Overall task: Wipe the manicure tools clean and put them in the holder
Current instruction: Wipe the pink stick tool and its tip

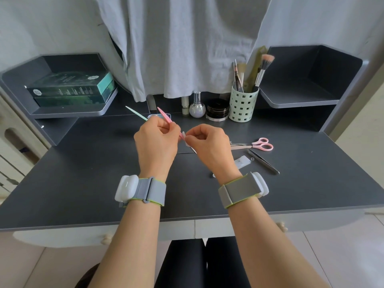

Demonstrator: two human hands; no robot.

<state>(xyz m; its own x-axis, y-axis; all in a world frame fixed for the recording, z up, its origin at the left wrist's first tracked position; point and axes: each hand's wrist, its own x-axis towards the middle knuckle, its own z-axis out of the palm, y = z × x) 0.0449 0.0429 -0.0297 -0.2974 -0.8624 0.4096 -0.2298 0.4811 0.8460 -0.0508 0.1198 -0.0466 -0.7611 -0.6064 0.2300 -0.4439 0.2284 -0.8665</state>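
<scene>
Desk (104, 183): dark grey top carrying all the tools; the hands work above its centre.
Holder (243, 106): pale green perforated cup at 1 o'clock from the hands, well apart from them, already crowded with brushes. Judged light and easy to tip; lower tools in from straight above.
Left hand (156, 142): fingers curled round two slim sticks near their lower ends, a firm closed grip.
Right hand (207, 142): thumb and forefinger pinched shut on the lower tip of the pink stick through a small white wipe (187, 144); how much of the wipe is bunched in the hand cannot be told.
Pink scissors (254, 144): flat on the desk at 3 o'clock from the right hand, not yet wiped. Judged rigid with sharp tips; lift by the loops.
Tweezers (264, 162): dark metal, at 4 o'clock, just below the scissors. Judged stiff, smooth, springy; grip at mid-length.
Pink stick (165, 115): slants up to 11 o'clock from the left hand. Judged very light, thin plastic, slightly flexible, pointed; hold near the middle and wipe toward the tip.
Mint stick (136, 113): held alongside, fanning toward 10 o'clock; same handling.
</scene>
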